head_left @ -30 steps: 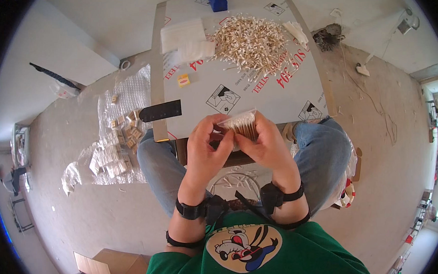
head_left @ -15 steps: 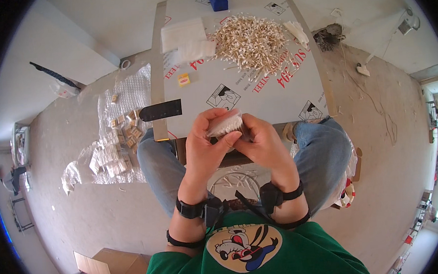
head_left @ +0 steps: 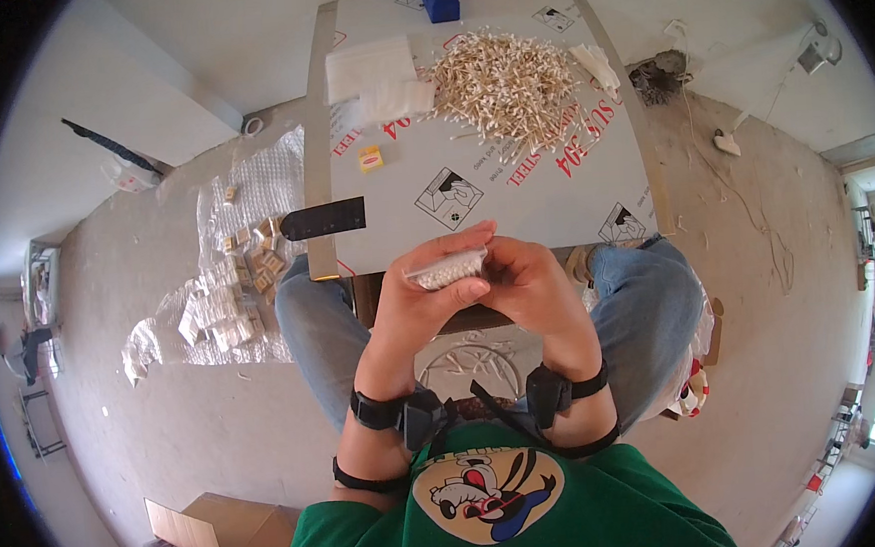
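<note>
A small clear bag of cotton swabs (head_left: 449,270) is held just off the near edge of the table, its white tips showing in a row. My left hand (head_left: 420,287) is closed round it, thumb along the near side and fingers along the far side. Against the bag's right end my right hand (head_left: 526,280) is closed too, with its fingertips partly hidden. Beyond both hands lies a large loose heap of cotton swabs (head_left: 506,87) on the metal-topped table (head_left: 554,211).
Stacks of clear bags (head_left: 370,69) lie left of the heap, near a small yellow packet (head_left: 369,158). A black strap (head_left: 324,219) overhangs the table's left edge. A blue tape dispenser (head_left: 438,1) stands at the far edge. Filled packs (head_left: 221,307) lie on bubble wrap on the floor.
The bag has tilted from nearly upright to flatter and swung slightly left and nearer. My left fingers have stretched along its far side; the right hand has shifted slightly nearer.
</note>
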Demonstrator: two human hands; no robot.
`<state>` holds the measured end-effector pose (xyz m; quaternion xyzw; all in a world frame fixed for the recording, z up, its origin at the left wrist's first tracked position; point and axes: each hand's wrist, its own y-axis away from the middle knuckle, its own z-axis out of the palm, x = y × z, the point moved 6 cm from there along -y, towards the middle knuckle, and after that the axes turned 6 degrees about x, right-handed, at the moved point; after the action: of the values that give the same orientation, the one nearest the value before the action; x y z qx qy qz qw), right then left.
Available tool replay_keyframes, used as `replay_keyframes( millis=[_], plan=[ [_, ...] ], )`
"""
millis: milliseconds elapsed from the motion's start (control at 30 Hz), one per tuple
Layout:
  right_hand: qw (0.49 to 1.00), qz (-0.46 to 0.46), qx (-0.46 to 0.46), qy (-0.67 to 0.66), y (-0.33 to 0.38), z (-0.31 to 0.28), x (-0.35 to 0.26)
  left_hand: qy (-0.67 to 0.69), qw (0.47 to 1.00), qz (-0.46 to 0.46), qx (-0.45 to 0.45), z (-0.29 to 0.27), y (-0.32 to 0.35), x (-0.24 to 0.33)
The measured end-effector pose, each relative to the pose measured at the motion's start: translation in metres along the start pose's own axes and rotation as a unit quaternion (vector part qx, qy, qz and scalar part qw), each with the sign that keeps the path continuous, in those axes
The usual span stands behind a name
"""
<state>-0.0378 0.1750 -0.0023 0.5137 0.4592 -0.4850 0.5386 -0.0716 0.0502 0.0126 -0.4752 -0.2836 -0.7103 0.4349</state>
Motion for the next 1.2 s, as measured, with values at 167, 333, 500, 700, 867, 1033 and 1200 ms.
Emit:
replay_keyframes(
  millis=[167,333,500,700,867,1033,1200],
  plan=[
    [0.999,0.022,0.020,-0.019,0.000,0.003,-0.008,-0.116,0.993,0.024,0.011,-0.003,0.000,-0.004],
    [0.993,0.042,0.035,-0.106,-0.001,0.000,-0.007,-0.006,0.999,-0.034,-0.026,-0.003,0.002,-0.007],
    [0.991,0.030,-0.031,0.125,-0.008,0.004,0.008,0.001,1.000,-0.023,0.021,-0.021,0.006,-0.027],
    [0.993,0.079,-0.009,0.087,-0.016,0.004,0.031,0.064,0.990,-0.069,0.102,-0.030,0.004,-0.031],
    [0.996,0.037,0.000,0.082,-0.016,0.004,0.013,0.063,0.988,-0.045,0.132,-0.045,0.005,-0.038],
    [0.995,-0.071,0.074,0.003,-0.017,0.002,0.010,-0.073,0.983,0.025,0.165,-0.036,0.004,-0.028],
    [0.978,-0.144,0.089,0.123,-0.012,-0.003,-0.005,-0.166,0.969,0.044,0.179,-0.028,0.004,-0.019]
  ],
)
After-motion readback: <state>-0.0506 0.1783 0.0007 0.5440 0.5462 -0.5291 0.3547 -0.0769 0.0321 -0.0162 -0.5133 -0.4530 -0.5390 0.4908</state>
